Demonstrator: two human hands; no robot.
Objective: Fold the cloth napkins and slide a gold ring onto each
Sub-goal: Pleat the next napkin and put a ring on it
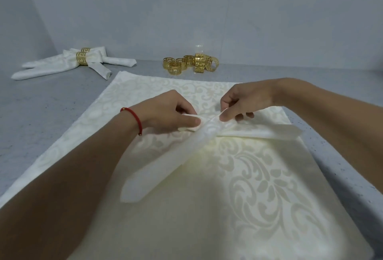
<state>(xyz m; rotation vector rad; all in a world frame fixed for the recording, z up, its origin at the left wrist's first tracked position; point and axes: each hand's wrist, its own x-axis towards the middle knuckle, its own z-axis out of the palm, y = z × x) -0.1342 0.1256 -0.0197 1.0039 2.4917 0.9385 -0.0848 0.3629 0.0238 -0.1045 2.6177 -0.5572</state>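
Observation:
A cream damask napkin (174,156), folded into a long narrow strip and bent at its middle, lies on a stack of flat napkins (259,187). One end points toward me, the other to the right. My left hand (172,112) pinches the strip at the bend from the left. My right hand (244,100) pinches the same bend from the right between thumb and fingers. Several loose gold rings (192,63) sit in a cluster at the back of the table. Two folded napkins with gold rings on them (83,58) lie at the back left.
The grey speckled table (41,104) meets a pale wall (186,10) at the back. The stack of flat napkins covers most of the near table. A red string bracelet (134,116) is on my left wrist.

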